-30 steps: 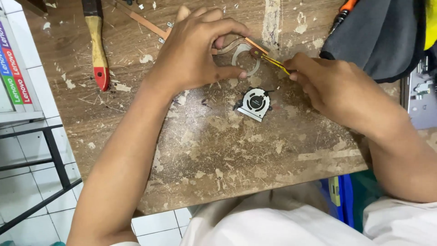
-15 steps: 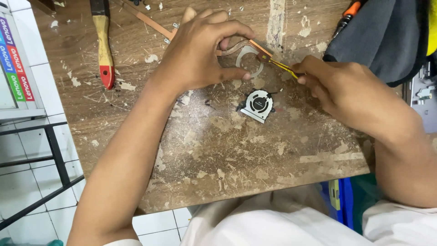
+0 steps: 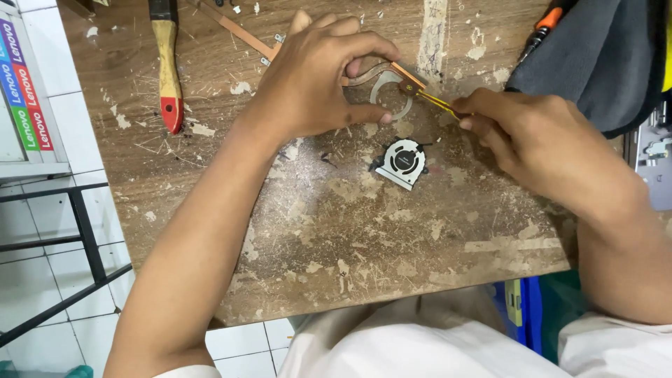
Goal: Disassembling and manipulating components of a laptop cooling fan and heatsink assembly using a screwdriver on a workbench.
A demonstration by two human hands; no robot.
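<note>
My left hand [image 3: 315, 77] presses down on a copper heat pipe with a metal ring bracket [image 3: 388, 87], fingers curled over it on the worn wooden table [image 3: 336, 224]. My right hand [image 3: 532, 136] pinches thin yellow tweezers [image 3: 437, 101] whose tip touches the end of the heat pipe. A small grey laptop cooling fan [image 3: 402, 161] lies flat on the table just below both hands, untouched.
A brush with a wooden handle and red tip [image 3: 166, 66] lies at the upper left. A dark grey cloth [image 3: 602, 56] and an orange-handled screwdriver [image 3: 542, 28] sit at the upper right. White tiled floor and a black metal frame [image 3: 77, 224] are to the left.
Both hands hold the same poses on the heat pipe and tweezers; only the camera view has shifted slightly.
</note>
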